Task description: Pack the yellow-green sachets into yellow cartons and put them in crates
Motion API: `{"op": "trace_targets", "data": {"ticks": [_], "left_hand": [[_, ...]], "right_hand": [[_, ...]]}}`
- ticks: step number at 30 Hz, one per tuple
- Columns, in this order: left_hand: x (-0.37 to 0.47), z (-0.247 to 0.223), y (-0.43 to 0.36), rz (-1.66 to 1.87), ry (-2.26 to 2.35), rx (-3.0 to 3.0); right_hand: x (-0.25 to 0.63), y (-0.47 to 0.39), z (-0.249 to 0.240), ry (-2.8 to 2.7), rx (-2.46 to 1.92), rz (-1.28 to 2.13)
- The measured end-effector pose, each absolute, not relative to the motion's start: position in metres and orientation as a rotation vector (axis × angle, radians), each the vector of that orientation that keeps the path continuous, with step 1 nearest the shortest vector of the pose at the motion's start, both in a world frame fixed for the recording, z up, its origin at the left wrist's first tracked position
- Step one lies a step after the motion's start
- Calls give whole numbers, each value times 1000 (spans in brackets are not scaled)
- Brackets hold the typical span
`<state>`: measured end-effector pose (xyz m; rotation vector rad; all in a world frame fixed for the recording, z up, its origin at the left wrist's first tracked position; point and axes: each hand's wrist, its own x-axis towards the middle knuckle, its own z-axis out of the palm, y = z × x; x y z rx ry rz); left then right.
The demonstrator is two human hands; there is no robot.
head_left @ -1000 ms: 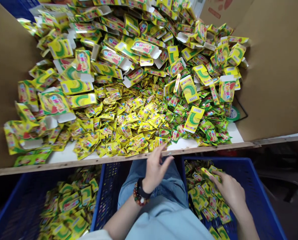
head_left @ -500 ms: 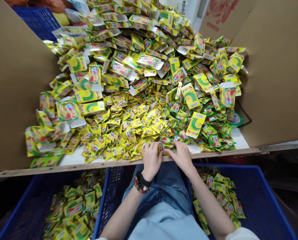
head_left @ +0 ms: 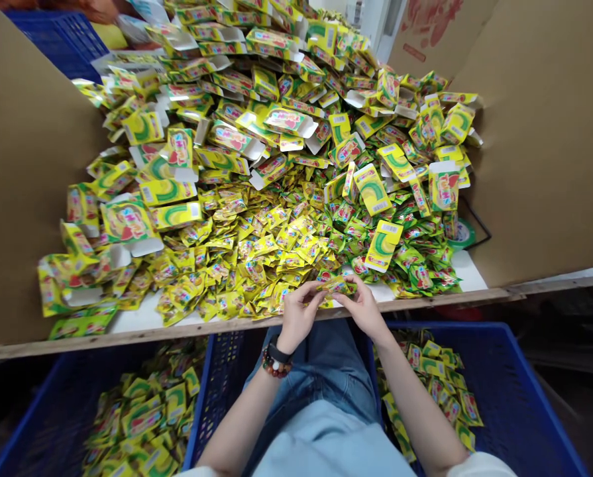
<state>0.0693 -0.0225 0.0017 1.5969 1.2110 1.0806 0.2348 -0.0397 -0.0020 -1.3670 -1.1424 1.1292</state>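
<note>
Between my two hands, just above the table's front edge, are small candy packets (head_left: 336, 285) in yellow and green wrappers; how many I cannot tell. My left hand (head_left: 299, 311) pinches their left end, and my right hand (head_left: 362, 306) grips the right end. Yellow packets (head_left: 261, 248) lie in a heap right beyond my hands. Green packets (head_left: 420, 268) are piled to the right of these. A flat yellow box (head_left: 383, 245) rests on the green ones. Many open-ended small boxes (head_left: 236, 139) are stacked behind.
Cardboard walls (head_left: 539, 146) flank the table on both sides. Below its wooden front edge (head_left: 187, 331), a blue crate (head_left: 519, 371) at right and another blue crate (head_left: 42, 411) at left hold filled boxes. A roll of green tape (head_left: 462, 235) sits at the right.
My hands have lifted slightly and turned, so the packets between my fingers now show more. The whole view has shifted a little; the heaps look the same.
</note>
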Motion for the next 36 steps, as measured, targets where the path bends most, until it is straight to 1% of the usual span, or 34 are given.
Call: {"op": "trace_targets", "data": {"ticks": [6,8,11,13,15,17,20,23,25,28,30,33,36], "left_hand": [[68,18,-12,905,1092,1787],[70,20,-9,871,1088,1823],[83,24,2,915,1110,1950],[102,28,16,968,1133,2187],[127,32,37,947,1080,2525],[153,35,60,819,915,2844],[185,38,93,666,600,3065],[194,44,108,688,405,3030],[186,50,102,808,434,2885],[161,54,72,1000,647,2498],[142,53,44,1057,831,2255],[123,41,7,1003,1092,2141],[115,23,-14,913,1211,2210]], "right_hand": [[245,-34,8,-1131,-1286,1266],[250,-33,7,-1164,-1301,1249],[264,-37,8,-1141,-1392,1108],[276,-45,11,-1073,-1433,998],[289,-56,16,-1003,-1438,925],[300,-69,21,-943,-1444,872],[311,-87,24,-871,-1498,797],[318,-98,23,-821,-1504,737],[320,-100,22,-782,-1453,676],[315,-96,28,-720,-1337,580],[307,-90,36,-718,-1257,507],[288,-79,48,-825,-1184,398],[272,-66,54,-1020,-1184,357]]}}
